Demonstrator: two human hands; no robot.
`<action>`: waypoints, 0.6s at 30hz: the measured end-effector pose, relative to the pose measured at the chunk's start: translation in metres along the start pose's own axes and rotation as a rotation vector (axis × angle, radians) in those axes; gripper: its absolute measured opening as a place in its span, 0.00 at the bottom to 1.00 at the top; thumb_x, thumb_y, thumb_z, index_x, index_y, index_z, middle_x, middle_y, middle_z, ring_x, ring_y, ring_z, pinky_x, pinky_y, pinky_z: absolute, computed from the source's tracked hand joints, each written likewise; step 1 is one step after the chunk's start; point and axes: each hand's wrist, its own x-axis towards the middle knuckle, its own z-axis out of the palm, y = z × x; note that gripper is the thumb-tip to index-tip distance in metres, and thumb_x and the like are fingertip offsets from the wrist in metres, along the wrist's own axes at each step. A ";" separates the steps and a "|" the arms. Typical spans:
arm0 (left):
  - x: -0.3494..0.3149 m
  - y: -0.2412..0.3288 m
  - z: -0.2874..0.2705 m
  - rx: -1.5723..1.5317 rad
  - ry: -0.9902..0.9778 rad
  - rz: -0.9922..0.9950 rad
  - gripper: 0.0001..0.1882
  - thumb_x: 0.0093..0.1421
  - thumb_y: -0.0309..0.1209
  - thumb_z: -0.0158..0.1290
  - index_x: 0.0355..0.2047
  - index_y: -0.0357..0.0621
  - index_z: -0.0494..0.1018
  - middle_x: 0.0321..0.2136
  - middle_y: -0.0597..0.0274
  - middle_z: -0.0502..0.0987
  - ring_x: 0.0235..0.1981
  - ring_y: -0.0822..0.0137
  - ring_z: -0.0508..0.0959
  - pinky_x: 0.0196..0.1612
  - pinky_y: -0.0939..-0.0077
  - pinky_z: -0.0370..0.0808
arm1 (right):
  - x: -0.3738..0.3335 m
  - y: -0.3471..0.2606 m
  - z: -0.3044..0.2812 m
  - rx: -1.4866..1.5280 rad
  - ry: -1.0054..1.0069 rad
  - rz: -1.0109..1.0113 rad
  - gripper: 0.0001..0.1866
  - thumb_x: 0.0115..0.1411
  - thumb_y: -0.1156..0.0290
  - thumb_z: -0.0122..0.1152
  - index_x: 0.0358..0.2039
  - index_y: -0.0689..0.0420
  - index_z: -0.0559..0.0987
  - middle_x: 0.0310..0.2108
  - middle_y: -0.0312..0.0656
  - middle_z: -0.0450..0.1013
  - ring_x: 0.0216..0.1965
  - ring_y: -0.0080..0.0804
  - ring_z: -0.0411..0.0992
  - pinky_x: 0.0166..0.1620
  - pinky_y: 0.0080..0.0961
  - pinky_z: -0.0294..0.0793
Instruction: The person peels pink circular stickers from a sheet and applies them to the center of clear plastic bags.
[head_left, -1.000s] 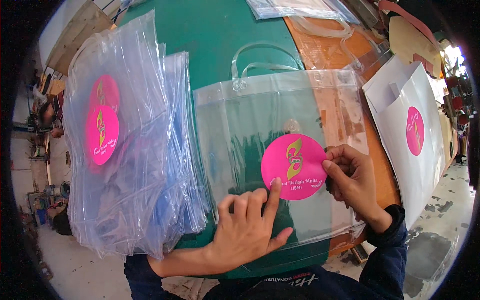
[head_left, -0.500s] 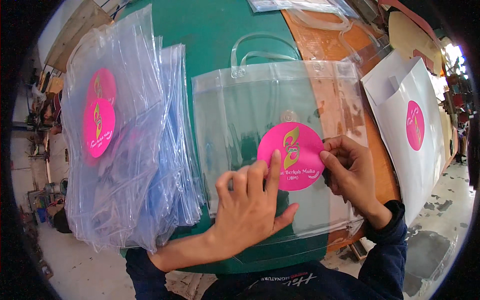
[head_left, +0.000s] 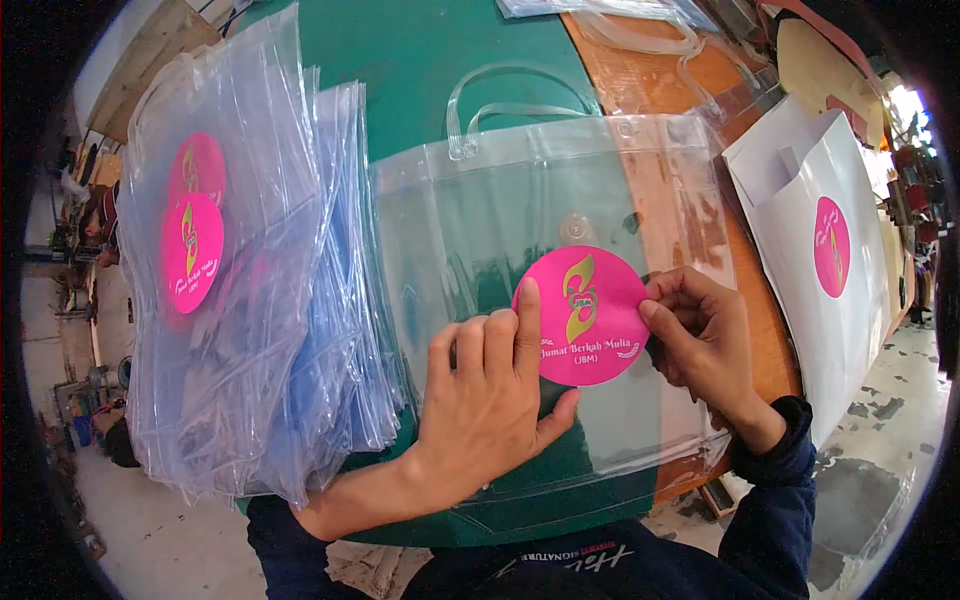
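A round pink sticker [head_left: 590, 340] with a yellow-green emblem lies over the front of a clear plastic bag [head_left: 480, 220], just below the bag's round snap button [head_left: 575, 229]. My right hand [head_left: 700, 335] pinches the sticker's right edge between thumb and forefinger. At the opposite edge, the outstretched index finger of my left hand [head_left: 480, 400] touches the sticker, with the thumb apart and the other fingers bent and holding nothing. The bag lies flat, its looped handles [head_left: 520, 100] pointing away from me. Whether the sticker is stuck down all over, I cannot tell.
A thick stack of clear bags [head_left: 240, 380] with pink stickers fills the left side. To the right stands a white paper bundle [head_left: 820, 250] bearing another pink sticker. The work surface is part green [head_left: 400, 60], part orange-brown wood [head_left: 640, 80]. More clear bags [head_left: 620, 8] lie at the far edge.
My left hand has slid slightly left, its index finger going from the sticker's face to its left edge. The clear bag's left side has shifted a little left. My right hand keeps its pinch.
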 end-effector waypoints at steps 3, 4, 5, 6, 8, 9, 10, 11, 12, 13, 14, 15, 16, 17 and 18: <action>0.005 -0.007 0.000 -0.102 -0.040 0.018 0.45 0.44 0.51 0.52 0.56 0.32 0.53 0.34 0.54 0.59 0.36 0.56 0.60 0.42 0.57 0.56 | -0.001 -0.001 -0.001 -0.025 -0.004 0.003 0.04 0.55 0.76 0.53 0.30 0.64 0.72 0.20 0.34 0.69 0.15 0.11 0.62 0.14 0.10 0.57; 0.006 -0.009 0.000 -0.107 -0.041 0.019 0.45 0.44 0.51 0.52 0.56 0.32 0.53 0.34 0.54 0.59 0.36 0.56 0.60 0.42 0.57 0.56 | -0.001 0.000 0.000 -0.027 -0.002 0.007 0.04 0.55 0.76 0.53 0.30 0.64 0.72 0.20 0.34 0.69 0.15 0.11 0.62 0.14 0.10 0.57; 0.008 -0.011 -0.002 -0.105 -0.040 0.013 0.46 0.42 0.52 0.52 0.56 0.34 0.52 0.37 0.52 0.59 0.39 0.55 0.59 0.44 0.55 0.55 | 0.000 0.000 -0.001 -0.030 -0.003 0.002 0.04 0.55 0.76 0.53 0.30 0.64 0.72 0.20 0.34 0.69 0.16 0.11 0.62 0.14 0.10 0.57; 0.008 -0.011 -0.003 -0.103 -0.039 0.006 0.47 0.41 0.52 0.53 0.56 0.35 0.52 0.40 0.50 0.58 0.41 0.54 0.59 0.46 0.52 0.54 | 0.000 -0.001 -0.001 -0.034 -0.004 -0.003 0.04 0.55 0.76 0.53 0.30 0.64 0.71 0.20 0.34 0.69 0.16 0.11 0.62 0.15 0.10 0.58; 0.008 -0.010 -0.002 -0.097 -0.024 0.011 0.47 0.41 0.52 0.53 0.57 0.36 0.52 0.44 0.47 0.56 0.45 0.52 0.57 0.49 0.50 0.51 | -0.001 0.000 -0.001 -0.044 -0.005 -0.010 0.04 0.55 0.76 0.53 0.30 0.64 0.71 0.20 0.33 0.69 0.16 0.11 0.61 0.15 0.10 0.58; 0.008 -0.010 -0.001 -0.090 -0.008 0.019 0.48 0.41 0.53 0.53 0.57 0.37 0.52 0.49 0.45 0.54 0.49 0.51 0.56 0.52 0.47 0.48 | -0.001 0.000 -0.001 -0.054 -0.005 -0.016 0.04 0.55 0.76 0.53 0.30 0.64 0.71 0.20 0.33 0.68 0.16 0.11 0.61 0.15 0.10 0.58; 0.008 -0.010 -0.001 -0.091 -0.008 0.019 0.48 0.41 0.53 0.53 0.57 0.37 0.52 0.49 0.45 0.54 0.49 0.51 0.56 0.52 0.47 0.48 | -0.001 0.000 -0.001 -0.054 -0.005 -0.016 0.04 0.55 0.76 0.53 0.30 0.64 0.71 0.20 0.33 0.68 0.16 0.11 0.61 0.15 0.10 0.58; 0.008 -0.010 0.000 -0.091 -0.018 0.018 0.47 0.41 0.53 0.52 0.57 0.38 0.51 0.52 0.43 0.52 0.51 0.50 0.54 0.54 0.46 0.46 | -0.001 0.001 -0.001 -0.036 -0.006 -0.027 0.04 0.55 0.76 0.53 0.30 0.64 0.71 0.20 0.33 0.68 0.16 0.11 0.61 0.16 0.10 0.58; 0.009 -0.010 0.000 -0.091 -0.027 0.016 0.47 0.41 0.53 0.52 0.57 0.38 0.51 0.55 0.42 0.49 0.54 0.49 0.52 0.55 0.45 0.43 | -0.001 0.001 -0.001 -0.017 -0.007 -0.039 0.04 0.55 0.76 0.53 0.30 0.64 0.71 0.19 0.33 0.68 0.17 0.11 0.61 0.16 0.10 0.58; 0.009 -0.010 0.000 -0.092 -0.027 0.018 0.47 0.41 0.53 0.52 0.57 0.38 0.51 0.55 0.42 0.49 0.54 0.49 0.52 0.55 0.45 0.43 | -0.001 0.001 -0.001 -0.017 -0.005 -0.038 0.04 0.55 0.76 0.53 0.30 0.64 0.71 0.19 0.33 0.68 0.17 0.11 0.61 0.16 0.10 0.58; 0.008 -0.010 0.000 -0.090 -0.020 0.024 0.46 0.42 0.52 0.51 0.57 0.39 0.52 0.55 0.43 0.49 0.55 0.49 0.51 0.55 0.45 0.43 | 0.000 0.001 -0.001 -0.029 0.000 -0.029 0.04 0.55 0.76 0.54 0.30 0.64 0.71 0.19 0.33 0.68 0.17 0.11 0.62 0.17 0.10 0.58; 0.008 -0.010 0.000 -0.087 -0.013 0.030 0.45 0.43 0.52 0.51 0.57 0.39 0.52 0.56 0.43 0.48 0.56 0.49 0.51 0.55 0.45 0.43 | 0.000 0.001 -0.001 -0.041 0.005 -0.019 0.04 0.55 0.77 0.54 0.30 0.64 0.71 0.19 0.33 0.68 0.17 0.11 0.62 0.17 0.10 0.58; 0.008 -0.009 0.001 -0.089 -0.012 0.031 0.45 0.43 0.52 0.51 0.57 0.39 0.52 0.56 0.43 0.48 0.56 0.49 0.51 0.55 0.45 0.43 | 0.000 0.001 -0.001 -0.042 0.006 -0.019 0.04 0.55 0.77 0.54 0.30 0.64 0.71 0.19 0.33 0.68 0.17 0.11 0.62 0.17 0.10 0.58; 0.007 -0.009 0.001 -0.071 0.004 0.051 0.43 0.43 0.51 0.51 0.57 0.41 0.53 0.55 0.45 0.49 0.56 0.50 0.51 0.55 0.44 0.43 | 0.000 0.001 -0.001 -0.038 0.004 -0.027 0.04 0.54 0.77 0.54 0.30 0.64 0.71 0.19 0.33 0.68 0.17 0.11 0.62 0.17 0.10 0.58; 0.006 -0.009 0.001 -0.053 0.020 0.071 0.42 0.44 0.50 0.51 0.57 0.43 0.54 0.55 0.46 0.50 0.56 0.50 0.51 0.55 0.44 0.43 | 0.001 0.002 -0.001 -0.035 0.002 -0.035 0.04 0.54 0.77 0.54 0.29 0.64 0.72 0.19 0.33 0.69 0.17 0.11 0.62 0.17 0.10 0.58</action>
